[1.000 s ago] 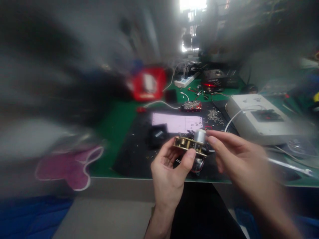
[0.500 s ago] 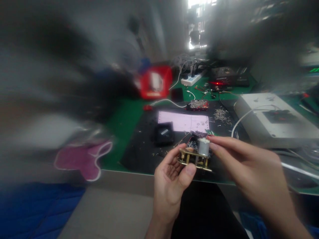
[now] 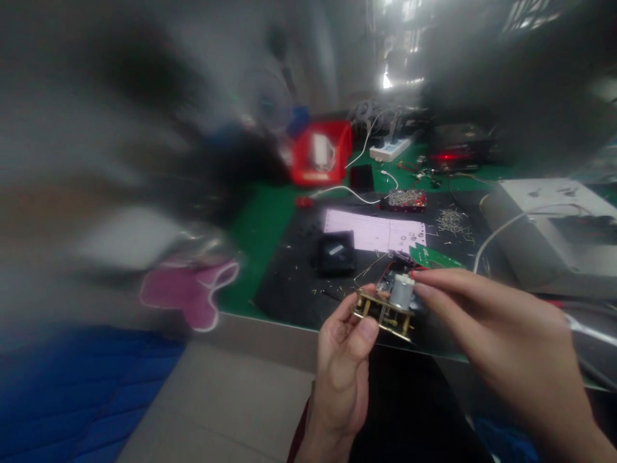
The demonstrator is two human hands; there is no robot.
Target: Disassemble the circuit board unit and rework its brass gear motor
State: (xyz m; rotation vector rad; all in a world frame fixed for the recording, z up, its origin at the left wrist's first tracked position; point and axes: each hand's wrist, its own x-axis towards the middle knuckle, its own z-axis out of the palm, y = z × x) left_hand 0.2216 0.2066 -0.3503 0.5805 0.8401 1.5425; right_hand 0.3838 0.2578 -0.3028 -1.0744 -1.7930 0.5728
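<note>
My left hand [image 3: 343, 360] pinches a small brass-framed gearbox assembly [image 3: 384, 314] between thumb and fingers, just in front of the table's near edge. A silver cylindrical motor [image 3: 402, 290] stands on top of the assembly. My right hand [image 3: 496, 341] reaches in from the right with its fingertips closed on the motor. Thin red and dark wires [image 3: 373, 269] trail from the assembly toward the black mat [image 3: 294, 283].
On the green table lie a pink sheet [image 3: 373, 231], a black square part [image 3: 334, 253], a green circuit board [image 3: 429, 257], scattered small metal pins [image 3: 450, 220], a red tray [image 3: 319, 152], a white power strip [image 3: 389, 148] and a white machine [image 3: 544, 225]. A pink cloth [image 3: 190, 290] hangs at the left.
The view has swung left and down, so the table objects sit further right. Both hands keep their hold on the gearbox and motor, now a little lower and to the right.
</note>
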